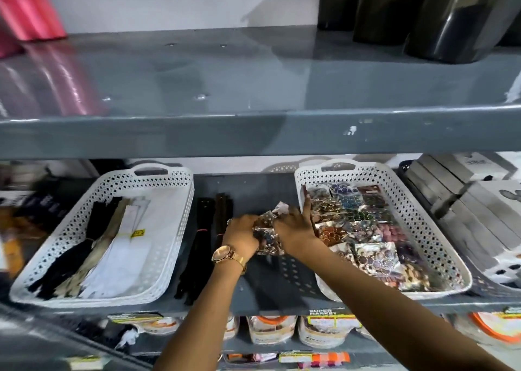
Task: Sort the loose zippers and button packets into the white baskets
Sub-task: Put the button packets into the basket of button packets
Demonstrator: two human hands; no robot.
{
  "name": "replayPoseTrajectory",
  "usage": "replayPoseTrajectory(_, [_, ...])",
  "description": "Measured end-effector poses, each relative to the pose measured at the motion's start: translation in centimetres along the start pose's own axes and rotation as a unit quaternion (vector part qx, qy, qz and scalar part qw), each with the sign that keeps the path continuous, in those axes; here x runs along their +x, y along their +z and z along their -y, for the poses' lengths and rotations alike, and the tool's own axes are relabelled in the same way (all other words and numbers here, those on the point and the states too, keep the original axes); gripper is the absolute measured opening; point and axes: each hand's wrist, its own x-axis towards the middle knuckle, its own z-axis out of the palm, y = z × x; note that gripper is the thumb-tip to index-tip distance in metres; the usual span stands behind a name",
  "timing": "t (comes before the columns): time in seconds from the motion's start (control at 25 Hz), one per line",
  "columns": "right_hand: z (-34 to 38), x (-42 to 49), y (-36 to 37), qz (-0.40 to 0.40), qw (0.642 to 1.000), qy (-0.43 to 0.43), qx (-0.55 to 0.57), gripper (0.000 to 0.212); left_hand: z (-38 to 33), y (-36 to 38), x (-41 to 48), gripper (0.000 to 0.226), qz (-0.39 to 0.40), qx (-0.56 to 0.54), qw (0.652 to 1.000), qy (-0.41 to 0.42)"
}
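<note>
Two white baskets stand on a grey shelf. The left basket point(174, 229) holds black, beige and white zippers point(93, 258). The right basket point(423, 229) is full of shiny button packets point(363, 224). Between them lie loose dark zippers point(200, 243) and a small pile of loose button packets point(267, 235). My left hand point(241, 236), with a gold watch on the wrist, and my right hand point(294, 227) both grip that pile. My right index finger points up along the right basket's near wall.
A grey upper shelf point(253, 88) overhangs, with pink rolls point(28, 7) at left and black rolls point(439, 18) at right. Grey boxes point(465, 201) stack right of the baskets. Packaged goods point(324, 331) fill the shelf below.
</note>
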Motion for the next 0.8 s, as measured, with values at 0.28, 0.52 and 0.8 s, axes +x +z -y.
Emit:
replayPoseTrajectory(0.28, [-2.6,-0.3,-0.2,-0.116,0.943,-0.021,0.31,0.029,1.8,-2.1,-0.9,0.02,-0.013,-0.09,0.993,-0.08])
replayPoseTrajectory(0.52, [-13.6,-3.3,-2.9,-0.142,0.8,-0.016,0.583,0.048,-3.4,-5.7,-0.2,0.018,-0.02,-0.332,0.943,0.029])
replayPoseTrajectory(0.8, [-20.6,-3.3,0.7,0.021,0.9,0.017,0.434,0.034,-12.2,-0.4,2.4,0.034,0.147,-0.127,0.968,0.161])
